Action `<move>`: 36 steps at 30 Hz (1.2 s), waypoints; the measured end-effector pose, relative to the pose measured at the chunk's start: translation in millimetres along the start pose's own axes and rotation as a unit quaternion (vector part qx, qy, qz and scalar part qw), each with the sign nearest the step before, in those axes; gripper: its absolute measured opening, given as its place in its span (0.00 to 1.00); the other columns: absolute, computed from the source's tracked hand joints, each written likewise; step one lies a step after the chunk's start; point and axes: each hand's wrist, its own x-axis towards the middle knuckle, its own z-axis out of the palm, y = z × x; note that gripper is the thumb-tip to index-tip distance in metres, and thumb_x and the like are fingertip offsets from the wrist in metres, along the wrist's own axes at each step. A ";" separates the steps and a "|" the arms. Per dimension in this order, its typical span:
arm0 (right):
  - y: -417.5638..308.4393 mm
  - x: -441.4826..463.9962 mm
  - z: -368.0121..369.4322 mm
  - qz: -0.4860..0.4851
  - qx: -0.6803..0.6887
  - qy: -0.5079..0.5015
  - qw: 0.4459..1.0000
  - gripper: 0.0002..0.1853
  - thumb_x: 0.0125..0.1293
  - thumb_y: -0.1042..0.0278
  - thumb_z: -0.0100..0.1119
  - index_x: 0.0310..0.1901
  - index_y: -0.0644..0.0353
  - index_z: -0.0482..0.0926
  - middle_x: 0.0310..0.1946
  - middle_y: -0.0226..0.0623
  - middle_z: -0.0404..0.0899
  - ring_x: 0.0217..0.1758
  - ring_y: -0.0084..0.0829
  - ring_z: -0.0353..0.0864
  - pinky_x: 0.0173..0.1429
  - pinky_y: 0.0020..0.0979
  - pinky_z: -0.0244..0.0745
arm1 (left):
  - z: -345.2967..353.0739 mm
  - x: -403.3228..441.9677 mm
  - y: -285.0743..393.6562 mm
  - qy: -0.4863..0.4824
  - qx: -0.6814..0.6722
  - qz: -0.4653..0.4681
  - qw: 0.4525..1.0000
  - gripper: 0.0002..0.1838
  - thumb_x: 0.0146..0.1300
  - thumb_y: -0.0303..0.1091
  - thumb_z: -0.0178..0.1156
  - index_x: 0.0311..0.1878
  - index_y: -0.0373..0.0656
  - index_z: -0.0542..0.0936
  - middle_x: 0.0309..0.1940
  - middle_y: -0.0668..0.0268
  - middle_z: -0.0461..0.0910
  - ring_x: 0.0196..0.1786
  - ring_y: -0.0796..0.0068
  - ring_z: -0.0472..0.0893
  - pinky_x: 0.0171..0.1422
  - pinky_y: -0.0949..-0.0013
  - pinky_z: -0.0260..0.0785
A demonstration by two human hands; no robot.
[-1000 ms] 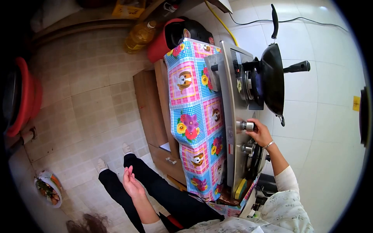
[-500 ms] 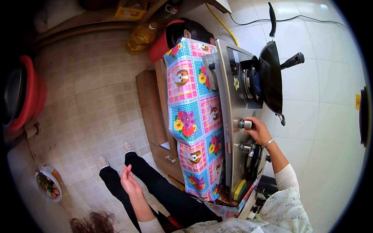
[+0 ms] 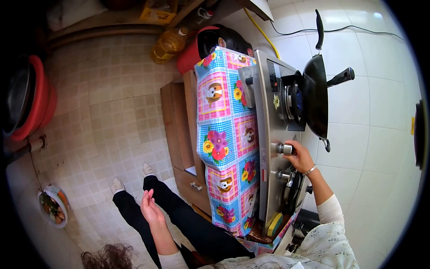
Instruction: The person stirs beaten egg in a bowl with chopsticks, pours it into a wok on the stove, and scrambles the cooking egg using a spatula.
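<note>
My right hand (image 3: pixel 301 158), with a bracelet at the wrist, has its thumb and fingers closed around a round metal stove knob (image 3: pixel 285 149). The knob sits on the steel front of a gas stove (image 3: pixel 268 121), and a second knob (image 3: pixel 284 175) is beside it. A black wok (image 3: pixel 316 96) stands over the burner, where a blue flame (image 3: pixel 299 99) shows. A dark-handled utensil (image 3: pixel 341 77) sticks out of the wok. Held away from the stove, my left hand (image 3: pixel 152 209) is empty, its fingers loosely stretched out.
A patterned cloth (image 3: pixel 218 144) covers the front below the stove. A yellow-green sponge (image 3: pixel 275 224) lies at the stove's near end. An oil bottle (image 3: pixel 169 45), red basin (image 3: pixel 44 101) and bowl of food scraps (image 3: pixel 62 210) are around the floor area.
The view has shifted slightly, so the stove and wok appear a little lower and further right. My right hand stays on the knob; the left hand stays empty.
</note>
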 end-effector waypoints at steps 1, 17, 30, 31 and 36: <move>-1.7 0.0 0.0 0.001 0.008 -0.001 1.000 0.25 0.52 0.79 0.66 0.53 0.58 0.70 0.42 0.37 0.75 0.43 0.28 0.77 0.46 0.27 0.75 | 0.3 0.1 -0.1 0.001 0.003 0.000 1.000 0.19 0.63 0.35 0.51 0.54 0.35 0.71 0.46 0.61 0.80 0.59 0.73 0.71 0.67 0.64 0.43; 3.4 -0.2 0.3 -0.009 -0.018 0.007 1.000 0.25 0.52 0.77 0.66 0.53 0.57 0.71 0.41 0.38 0.75 0.41 0.32 0.78 0.45 0.28 0.75 | 7.9 -6.2 7.4 0.020 -0.007 -0.004 1.000 0.21 0.63 0.34 0.52 0.56 0.31 0.71 0.46 0.60 0.80 0.56 0.74 0.73 0.65 0.67 0.48; 3.8 0.0 -5.8 -0.036 0.012 -0.015 0.999 0.32 0.51 0.76 0.67 0.60 0.54 0.67 0.48 0.43 0.73 0.51 0.41 0.74 0.53 0.31 0.72 | 74.6 -62.8 42.7 -0.041 0.047 0.005 0.998 0.20 0.61 0.32 0.54 0.54 0.31 0.72 0.44 0.60 0.80 0.52 0.74 0.76 0.55 0.74 0.59; 3.3 -0.6 -7.9 -0.048 0.020 -0.016 0.999 0.34 0.51 0.76 0.67 0.62 0.53 0.66 0.49 0.43 0.73 0.53 0.42 0.73 0.55 0.32 0.71 | 93.6 -78.4 50.9 -0.063 0.049 0.003 0.997 0.19 0.62 0.31 0.54 0.54 0.32 0.73 0.44 0.59 0.80 0.52 0.74 0.76 0.55 0.74 0.59; -9.9 -23.7 -30.4 -0.020 -0.075 -0.003 0.997 0.48 0.48 0.71 0.69 0.69 0.47 0.51 0.65 0.49 0.56 0.62 0.49 0.66 0.62 0.38 0.67 | 198.3 -165.4 99.9 -0.228 0.080 0.045 0.969 0.19 0.65 0.33 0.50 0.56 0.33 0.71 0.48 0.59 0.77 0.56 0.72 0.72 0.60 0.72 0.56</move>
